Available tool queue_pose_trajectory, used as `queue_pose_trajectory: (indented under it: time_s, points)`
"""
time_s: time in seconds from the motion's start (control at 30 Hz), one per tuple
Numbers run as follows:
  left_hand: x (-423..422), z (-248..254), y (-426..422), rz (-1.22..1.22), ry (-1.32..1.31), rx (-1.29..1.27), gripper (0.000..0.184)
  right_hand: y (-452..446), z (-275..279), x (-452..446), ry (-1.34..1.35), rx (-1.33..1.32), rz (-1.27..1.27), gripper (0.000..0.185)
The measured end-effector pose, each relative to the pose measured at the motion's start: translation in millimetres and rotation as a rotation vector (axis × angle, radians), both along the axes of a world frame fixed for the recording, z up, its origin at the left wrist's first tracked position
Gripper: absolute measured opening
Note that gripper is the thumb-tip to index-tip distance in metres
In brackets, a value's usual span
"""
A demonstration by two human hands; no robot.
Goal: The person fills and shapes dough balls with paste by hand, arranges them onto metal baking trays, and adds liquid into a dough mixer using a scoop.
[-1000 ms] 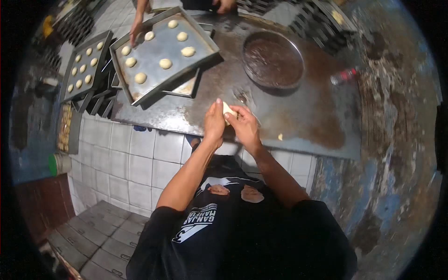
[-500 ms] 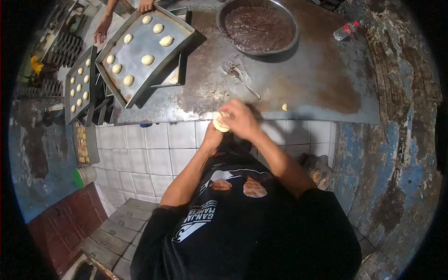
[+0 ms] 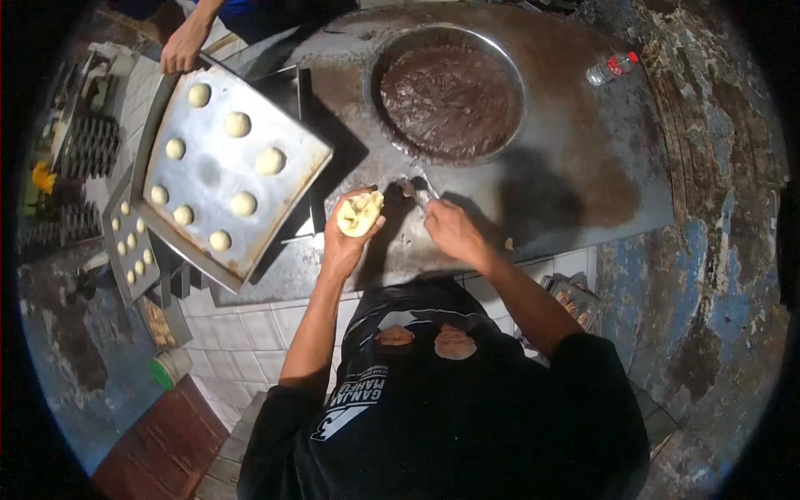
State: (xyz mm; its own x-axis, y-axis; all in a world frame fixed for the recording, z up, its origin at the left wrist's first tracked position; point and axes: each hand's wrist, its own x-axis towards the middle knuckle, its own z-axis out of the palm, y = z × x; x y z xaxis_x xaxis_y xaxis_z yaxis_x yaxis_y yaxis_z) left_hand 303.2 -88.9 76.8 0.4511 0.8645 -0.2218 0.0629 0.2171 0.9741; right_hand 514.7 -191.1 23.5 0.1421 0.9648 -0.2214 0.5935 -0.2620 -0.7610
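My left hand [image 3: 342,242] holds a flattened, cupped piece of pale dough [image 3: 360,213] with an uneven hollow facing up. To its right, my right hand [image 3: 454,229] is closed around the handle end of a metal spoon [image 3: 427,185] lying low over the table. Brown smears show at the spoon's far end. Beyond both hands stands a wide metal bowl [image 3: 518,108] of dark brown filling [image 3: 450,100].
A large tray [image 3: 279,179] of dough balls lies at the left, with a co-worker's hand [image 3: 185,46] on its far corner. Another dough tray [image 3: 125,271] is farther left. A bottle [image 3: 611,69] and a dough scrap [image 3: 508,244] are on the metal table [image 3: 600,179].
My right hand has left the dough and taken hold of the spoon. The dough in my left hand now shows an open hollow. The co-worker's hand and large tray appear closer.
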Motion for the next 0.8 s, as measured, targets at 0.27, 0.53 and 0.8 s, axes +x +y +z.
queue_pose_trajectory:
  time_s: [0.27,0.53,0.8]
  points:
    - [43.6,-8.9,55.4,-0.049,0.185,0.13,0.068,123.9,44.1,79.8,-0.494,-0.089,0.151,0.02]
    - [53.2,-53.5,70.6,-0.024,0.182,0.13,0.059,134.4,21.3,116.5,0.235,-0.314,0.099,0.028]
    - [95.7,-23.2,59.4,0.167,0.407,0.278,0.046,57.8,43.8,4.2,-0.316,0.464,0.09,0.027]
